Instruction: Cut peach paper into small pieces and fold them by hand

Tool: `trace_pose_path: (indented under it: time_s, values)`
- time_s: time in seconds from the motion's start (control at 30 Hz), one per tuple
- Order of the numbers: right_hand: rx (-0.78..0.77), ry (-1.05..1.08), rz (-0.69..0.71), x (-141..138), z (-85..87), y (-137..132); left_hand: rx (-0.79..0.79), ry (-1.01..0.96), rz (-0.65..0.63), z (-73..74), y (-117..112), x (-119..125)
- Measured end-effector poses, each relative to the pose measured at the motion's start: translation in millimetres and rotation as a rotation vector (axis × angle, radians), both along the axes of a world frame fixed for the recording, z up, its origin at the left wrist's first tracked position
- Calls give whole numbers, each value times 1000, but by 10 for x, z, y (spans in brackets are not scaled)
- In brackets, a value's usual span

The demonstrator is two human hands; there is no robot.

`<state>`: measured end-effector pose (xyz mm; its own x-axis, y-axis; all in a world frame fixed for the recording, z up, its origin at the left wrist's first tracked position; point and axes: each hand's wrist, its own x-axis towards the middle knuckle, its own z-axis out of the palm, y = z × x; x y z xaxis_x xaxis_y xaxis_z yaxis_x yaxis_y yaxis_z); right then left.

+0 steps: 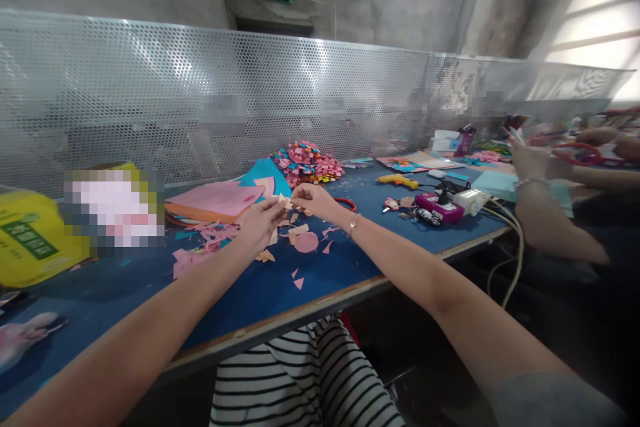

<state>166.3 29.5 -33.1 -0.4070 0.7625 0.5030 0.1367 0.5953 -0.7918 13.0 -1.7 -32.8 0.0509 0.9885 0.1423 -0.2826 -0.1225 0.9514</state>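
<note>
Both my arms reach out over a blue table (260, 293). My left hand (261, 221) and my right hand (311, 200) meet above it, and each pinches an end of a small pale paper piece (285, 201). A bracelet sits on my right wrist. Under the hands lie pink and tan paper scraps (305, 241), among them a round pink cut-out. A stack of pink and orange paper sheets (215, 203) lies just left of my hands.
A heap of small coloured paper pieces (307, 163) sits behind my hands, with a red ring (346, 203) beside it. A yellow glue gun (397, 181), a power strip (470, 200) and cables lie to the right. Another person's arms with red scissors (583, 155) work at far right. A perforated metal screen backs the table.
</note>
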Motion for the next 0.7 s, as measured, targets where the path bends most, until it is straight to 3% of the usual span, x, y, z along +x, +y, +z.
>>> trace_pose_path:
  time_s: [0.3, 0.7]
  values:
    - [-108, 103, 62, -5, -15, 5, 79, -21, -15, -19, 7, 11]
    - [-116, 104, 58, -17, -3, -18, 117, 50, 13, -2, -32, 29]
